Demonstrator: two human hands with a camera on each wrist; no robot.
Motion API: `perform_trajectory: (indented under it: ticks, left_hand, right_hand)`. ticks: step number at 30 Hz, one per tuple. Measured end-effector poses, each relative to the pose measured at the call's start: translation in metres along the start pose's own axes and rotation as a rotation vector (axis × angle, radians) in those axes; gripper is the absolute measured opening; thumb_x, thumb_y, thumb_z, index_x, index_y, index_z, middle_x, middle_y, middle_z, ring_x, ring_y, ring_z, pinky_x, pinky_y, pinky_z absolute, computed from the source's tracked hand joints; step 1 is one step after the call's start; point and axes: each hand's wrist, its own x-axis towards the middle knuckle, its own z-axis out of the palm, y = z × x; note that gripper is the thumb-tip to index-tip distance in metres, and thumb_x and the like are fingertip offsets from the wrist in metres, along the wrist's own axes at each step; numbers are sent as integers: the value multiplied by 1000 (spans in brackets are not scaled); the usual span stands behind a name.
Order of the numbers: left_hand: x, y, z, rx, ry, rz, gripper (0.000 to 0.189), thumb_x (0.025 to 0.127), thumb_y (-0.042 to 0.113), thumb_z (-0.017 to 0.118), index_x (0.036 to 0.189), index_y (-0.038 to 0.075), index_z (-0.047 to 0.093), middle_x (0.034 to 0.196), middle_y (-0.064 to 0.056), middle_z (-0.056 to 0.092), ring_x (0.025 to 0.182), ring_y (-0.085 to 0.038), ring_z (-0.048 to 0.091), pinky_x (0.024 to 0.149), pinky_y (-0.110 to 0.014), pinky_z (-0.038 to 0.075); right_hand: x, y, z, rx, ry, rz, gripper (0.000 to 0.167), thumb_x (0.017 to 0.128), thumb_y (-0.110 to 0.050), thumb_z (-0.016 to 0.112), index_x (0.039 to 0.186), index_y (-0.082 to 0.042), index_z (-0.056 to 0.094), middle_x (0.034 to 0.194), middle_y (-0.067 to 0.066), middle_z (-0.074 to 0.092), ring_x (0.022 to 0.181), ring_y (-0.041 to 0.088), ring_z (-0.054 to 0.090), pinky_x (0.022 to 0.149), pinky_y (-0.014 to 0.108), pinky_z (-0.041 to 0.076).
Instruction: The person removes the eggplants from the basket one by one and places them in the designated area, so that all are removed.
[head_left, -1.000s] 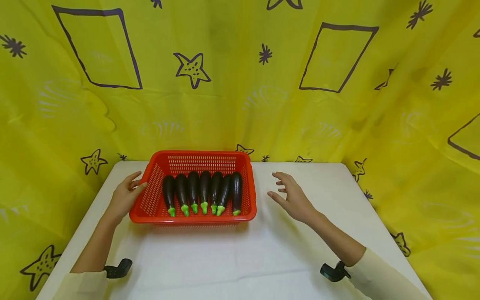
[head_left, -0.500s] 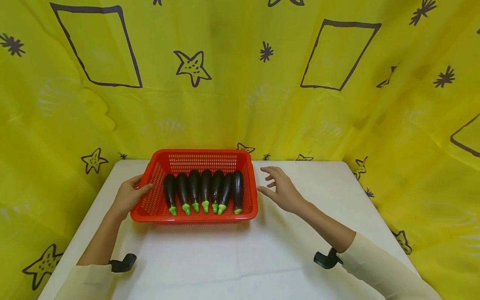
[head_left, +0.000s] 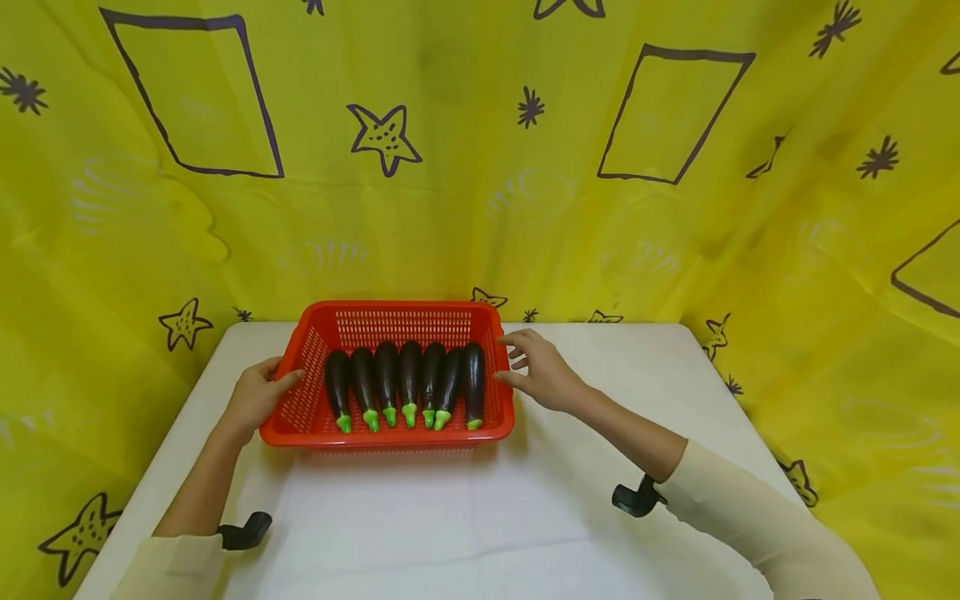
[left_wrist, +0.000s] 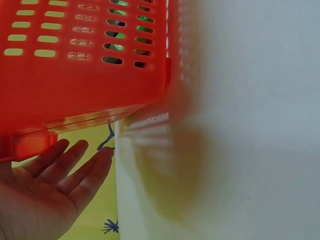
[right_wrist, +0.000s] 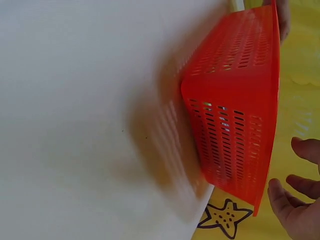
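Observation:
A red plastic basket (head_left: 382,437) with slotted walls stands toward the back of the table. Several dark purple eggplants (head_left: 409,371) with green stem ends lie side by side in it. My left hand (head_left: 253,400) grips its left rim, thumb over the top and fingers beneath; in the left wrist view that hand (left_wrist: 50,195) has its fingers under the rim. At the opposite end, my right hand (head_left: 546,373) has thumb and fingertips right at the right rim. The right wrist view shows this hand (right_wrist: 300,200) with fingers spread beside the rim.
A white cloth covers the table (head_left: 465,525). Yellow patterned curtain (head_left: 480,208) encloses the back and both sides, close behind the basket. A small black device is strapped to each wrist, the right device (head_left: 637,497) over the cloth.
My right hand has moved left from beside the basket to its right rim. My left hand has shifted slightly right, bringing its thumb over the left rim. The basket and eggplants have stayed in place.

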Motion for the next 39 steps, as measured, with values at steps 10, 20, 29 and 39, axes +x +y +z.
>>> perform_trajectory:
  ticks: [10, 20, 29, 39]
  left_hand:
    - [-2, 1, 2, -13, 3, 1, 57, 109, 23, 55, 147, -18, 43, 118, -30, 62, 84, -12, 64, 68, -25, 60]
    - [-3, 1, 1, 1, 3, 5, 55, 109, 22, 56, 145, -17, 45, 115, -28, 64, 83, -14, 63, 68, -25, 59]
    - [-3, 0, 2, -18, 9, 7, 53, 109, 22, 56, 142, -18, 48, 113, -28, 64, 83, -14, 64, 68, -25, 60]
    - [-2, -3, 2, -20, 11, 4, 53, 109, 24, 56, 142, -17, 48, 115, -28, 64, 85, -16, 64, 68, -25, 59]
  right_hand:
    - [20, -9, 1, -94, -82, 31, 39, 94, -8, 78, 127, 10, 68, 122, 22, 68, 101, 33, 67, 86, 40, 61]
    - [46, -27, 10, -211, -118, 78, 40, 89, -3, 82, 125, 9, 69, 117, 22, 71, 83, 23, 62, 72, 31, 56]
    - [64, -37, 21, -306, -150, 185, 43, 89, -5, 82, 128, 8, 68, 121, 21, 70, 100, 29, 66, 89, 40, 60]
    - [82, -37, 37, -380, -159, 228, 43, 84, -3, 85, 123, 8, 70, 119, 20, 70, 102, 28, 66, 88, 39, 61]
